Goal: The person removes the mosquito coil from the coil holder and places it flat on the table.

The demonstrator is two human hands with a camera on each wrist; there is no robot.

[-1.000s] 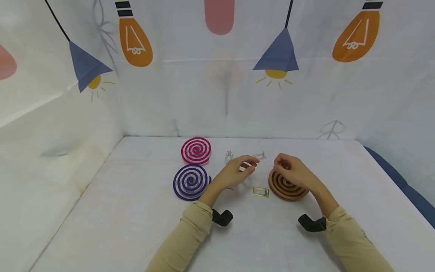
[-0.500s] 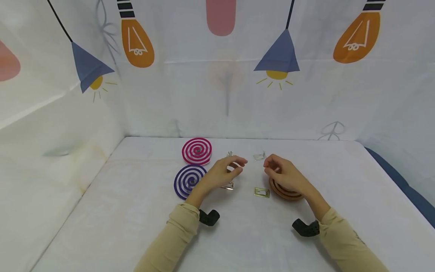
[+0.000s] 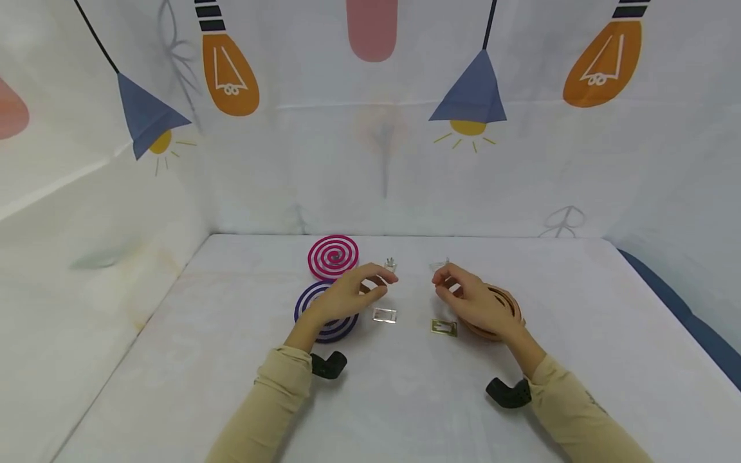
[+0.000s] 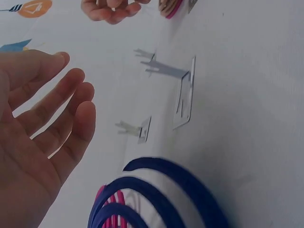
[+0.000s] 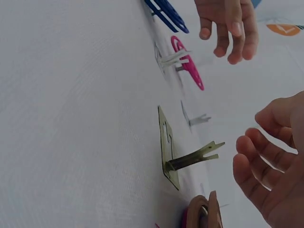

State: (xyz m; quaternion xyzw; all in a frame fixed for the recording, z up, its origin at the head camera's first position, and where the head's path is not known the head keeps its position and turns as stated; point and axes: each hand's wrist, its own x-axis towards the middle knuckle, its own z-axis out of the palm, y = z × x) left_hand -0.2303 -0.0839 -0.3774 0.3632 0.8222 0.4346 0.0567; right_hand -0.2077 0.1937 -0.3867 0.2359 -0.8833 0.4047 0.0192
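Note:
My left hand (image 3: 350,294) hovers over the blue mosquito coil (image 3: 333,338), fingers loosely bent with nothing between them. Over the left side of the brown mosquito coil (image 3: 512,307) is my right hand (image 3: 473,302), also holding nothing, its thumb and fingers apart. A gold-coloured metal coil stand (image 5: 168,156) with a forked upright prong lies just below the right fingertips. Near the left hand lies a silver coil stand (image 4: 185,95), its prong raised. Behind the blue coil is a pink mosquito coil (image 5: 190,66), raised on a stem. The hands partly cover the blue and brown coils.
Two more silver stands lie farther back, a left one (image 3: 390,264) and a right one (image 3: 438,265). In the right wrist view, pink shows beneath the brown coil. A white cloth wall (image 3: 324,167) with printed lamps rises behind the white table (image 3: 173,360).
My left hand has moved left, from beside the stands to over the blue coil, uncovering a silver stand. My right hand has drifted left, exposing more of the brown coil.

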